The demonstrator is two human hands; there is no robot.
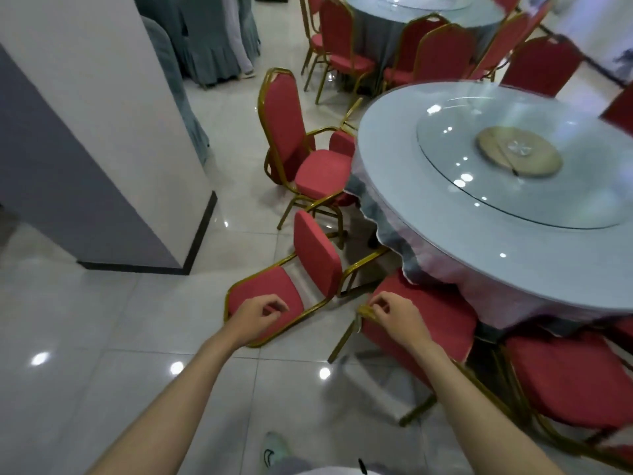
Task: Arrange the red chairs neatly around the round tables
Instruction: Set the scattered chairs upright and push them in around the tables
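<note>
The round table (428,207) fills my right side, its cloth (445,269) hanging low. An upright chair (291,132) stands tucked at the table's far left edge. Nearer, a tipped chair (263,298) lies on its back on the tiles (102,337), seat in the air. The near chair (428,323) sits angled, partly under the cloth. My right hand (394,318) pinches its gold top rail (365,310). My left hand (257,318) curls over the tipped chair's backrest; I cannot tell if it grips. A one-handed tug could snag the cloth, or knock legs into the fallen frame.
</note>
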